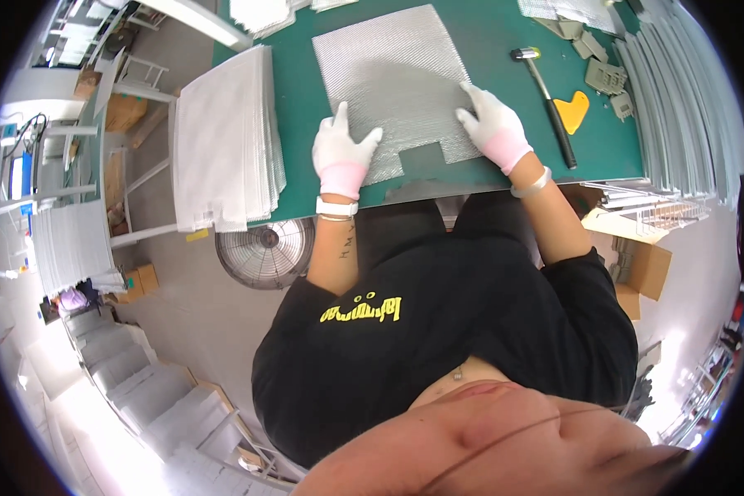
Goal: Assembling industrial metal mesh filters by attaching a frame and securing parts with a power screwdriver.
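Mesh sheet lies flat on the green table, its near edge partly covered by both gloved hands. Left hand and right hand press down with fingers spread open, gripping nothing. Hammer lies just right.

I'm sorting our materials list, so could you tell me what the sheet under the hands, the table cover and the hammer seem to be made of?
Sheet: silvery with a fine woven or embossed grid, probably metal mesh or foil-faced fabric; both gloved hands press it flat.
Table cover: matte green, looks like a rubbery mat.
Hammer: shiny head, likely metal, with a black, seemingly rubber-covered handle.
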### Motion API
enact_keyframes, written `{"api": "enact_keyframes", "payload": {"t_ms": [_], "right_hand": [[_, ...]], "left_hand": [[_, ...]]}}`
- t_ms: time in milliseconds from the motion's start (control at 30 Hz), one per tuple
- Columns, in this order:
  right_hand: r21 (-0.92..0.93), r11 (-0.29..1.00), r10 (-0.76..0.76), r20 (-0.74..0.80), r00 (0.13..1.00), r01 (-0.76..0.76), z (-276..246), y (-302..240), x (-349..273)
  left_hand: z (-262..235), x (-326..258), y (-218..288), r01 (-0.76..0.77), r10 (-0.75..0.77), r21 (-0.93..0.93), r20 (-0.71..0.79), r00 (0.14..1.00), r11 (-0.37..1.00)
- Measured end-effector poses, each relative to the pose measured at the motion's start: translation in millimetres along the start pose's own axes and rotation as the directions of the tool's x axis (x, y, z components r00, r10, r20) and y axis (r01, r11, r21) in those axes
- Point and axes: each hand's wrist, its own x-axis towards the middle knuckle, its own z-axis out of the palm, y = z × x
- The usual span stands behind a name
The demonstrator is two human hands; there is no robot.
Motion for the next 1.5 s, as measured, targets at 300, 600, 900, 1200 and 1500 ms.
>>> {"api": "enact_keyframes", "payload": {"t_ms": [300, 600, 900, 1200, 1500], "right_hand": [[-0.444, 0.871, 0.187, -0.091, 0.978, -0.208, -106.8, 68.0, 53.3], [-0.826, 0.563, 0.025, -0.005, 1.0, -0.018, -159.9, 209.2, 24.3], [0.185, 0.964, -0.131, -0.295, 0.946, 0.192, -96.9, 1.4, -69.8], [0.784, 0.381, 0.064, 0.507, 0.86, -0.491, 89.1, -47.6, -171.3], [0.826, 0.107, 0.168, 0.534, 0.829, -0.553, 80.0, -24.3, -165.2]], "left_hand": [[-10.0, 30.1, -18.3, -0.149, 0.14, 0.256, 0.055, 0.989, 0.955], [-28.7, -36.5, 11.7, -0.306, 0.31, 0.118, -0.023, 0.95, 0.945], [8.1, -184.7, 19.4, 0.694, 0.009, -0.716, 0.695, 0.719, -0.069], [40.2, -157.3, 17.5, 0.628, 0.015, -0.66, 0.685, 0.729, -0.413], [43.6, -159.4, 33.8, 0.478, -0.187, -0.788, 0.575, 0.796, -0.388]]}}
